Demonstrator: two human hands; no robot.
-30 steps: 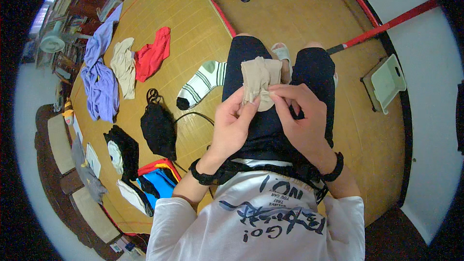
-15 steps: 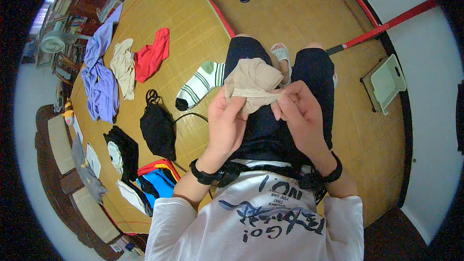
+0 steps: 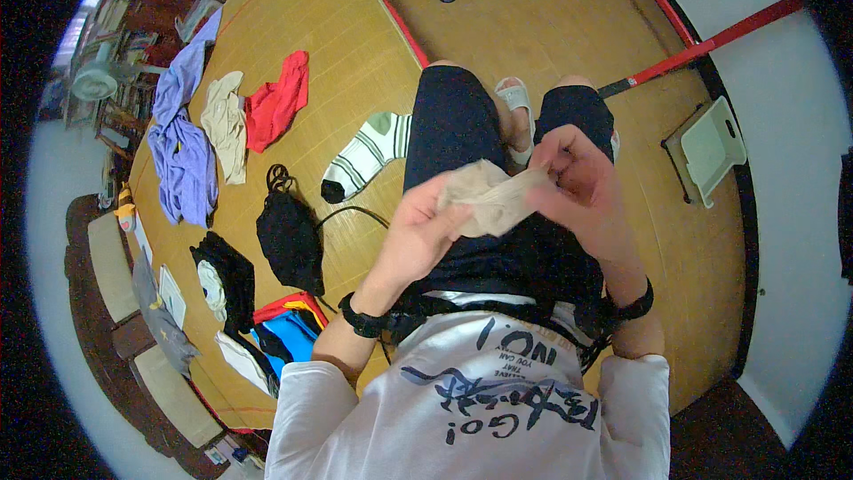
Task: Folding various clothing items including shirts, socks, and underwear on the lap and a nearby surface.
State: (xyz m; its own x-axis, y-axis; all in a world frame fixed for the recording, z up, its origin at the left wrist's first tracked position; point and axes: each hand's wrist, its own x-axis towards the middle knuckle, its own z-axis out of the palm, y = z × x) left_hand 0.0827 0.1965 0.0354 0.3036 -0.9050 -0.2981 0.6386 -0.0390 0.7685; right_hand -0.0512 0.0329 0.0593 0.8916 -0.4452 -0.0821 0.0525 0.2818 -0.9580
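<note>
A thin, crumpled beige cloth [image 3: 489, 198], perhaps a sock, is held above my lap between both hands. My left hand [image 3: 423, 224] grips its left side, thumb on top. At its right end the fingers of my right hand [image 3: 576, 188] pinch the fabric, slightly smeared by motion. To the left of my knee lies a white sock [image 3: 366, 156] with dark stripes, a green heel and a black toe.
On the mat-covered bed [image 3: 355, 53] lie a red garment [image 3: 277, 105], a beige garment [image 3: 226, 124], purple clothing [image 3: 184, 164], a black drawstring pouch [image 3: 290, 236] and folded clothes [image 3: 289, 338]. A pale green bin [image 3: 713, 153] stands at the right wall.
Both hands have come closer to my body with the beige cloth. It is now stretched sideways, and my right hand has turned and lifted outward.
</note>
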